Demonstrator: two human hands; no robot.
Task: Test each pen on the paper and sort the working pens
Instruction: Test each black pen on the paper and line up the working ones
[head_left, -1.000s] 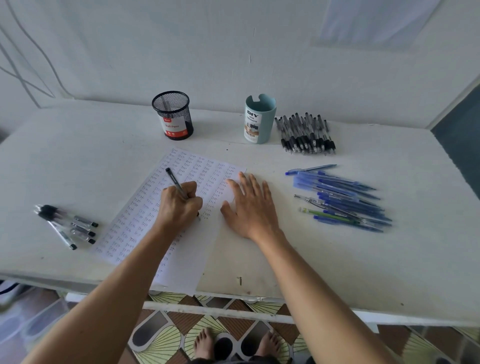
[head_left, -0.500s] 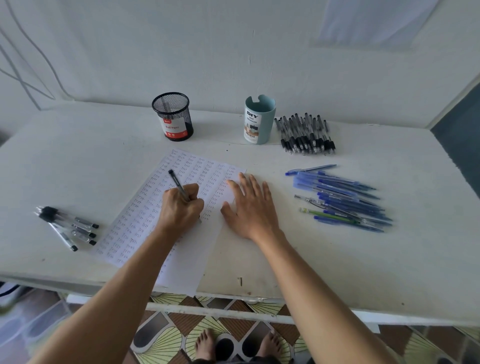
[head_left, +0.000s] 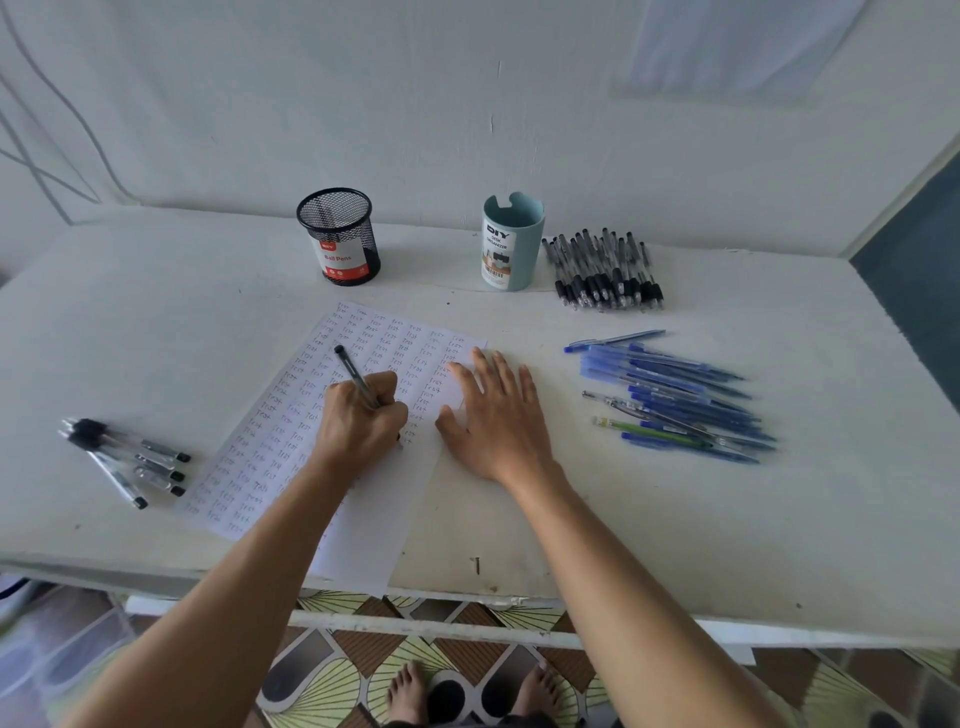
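The left hand (head_left: 358, 421) curls round the lower barrel of the black pen (head_left: 353, 376), so most of the tip and the spot where it meets the paper (head_left: 379, 519) are covered. That hand and its forearm hide a strip of the paper's written rows. The right hand (head_left: 493, 415) covers part of the paper's right edge. Behind the paper, the teal desk organizer (head_left: 511, 244) conceals its inside behind its wall. Behind and to the right of the paper, the black pens (head_left: 605, 273) overlap too thickly to count, as do the blue pens (head_left: 675, 395) to its right. Both forearms and the bare feet (head_left: 410, 696) below the paper's near end are cut off by the bottom edge.
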